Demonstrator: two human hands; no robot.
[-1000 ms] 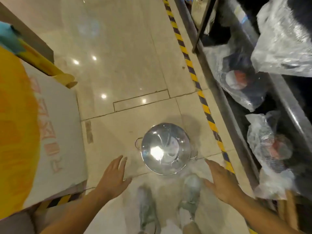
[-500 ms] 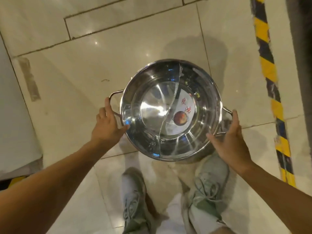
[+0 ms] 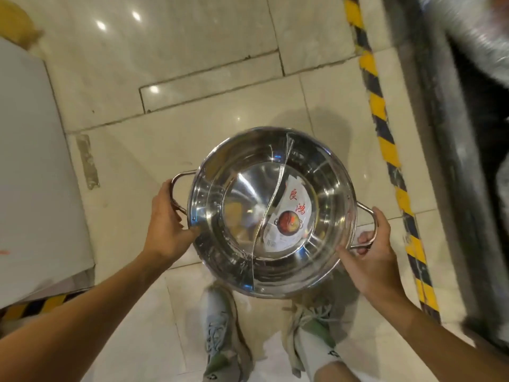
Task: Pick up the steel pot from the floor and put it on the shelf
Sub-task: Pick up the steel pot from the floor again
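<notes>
head view: the steel pot (image 3: 271, 213) is held over the floor (image 3: 192, 64), above the shoes (image 3: 223, 334). the left hand (image 3: 165, 224) has its fingers curled on one loop handle, and the right hand (image 3: 371, 255) grips the other. the pot looks rigid, slick and light; the handles are the safest hold. the shelf (image 3: 468, 133) lies to the right.

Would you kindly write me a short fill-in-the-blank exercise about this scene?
1. The left hand and right hand each grip a ____ of the pot.
2. A thin curved ____ splits the inside of the pot into two halves.
3. The label in the pot carries red characters above a picture of a ____.
4. The striped tape on the floor is yellow and ____.

Missing words: handle; divider; pot; black
</notes>
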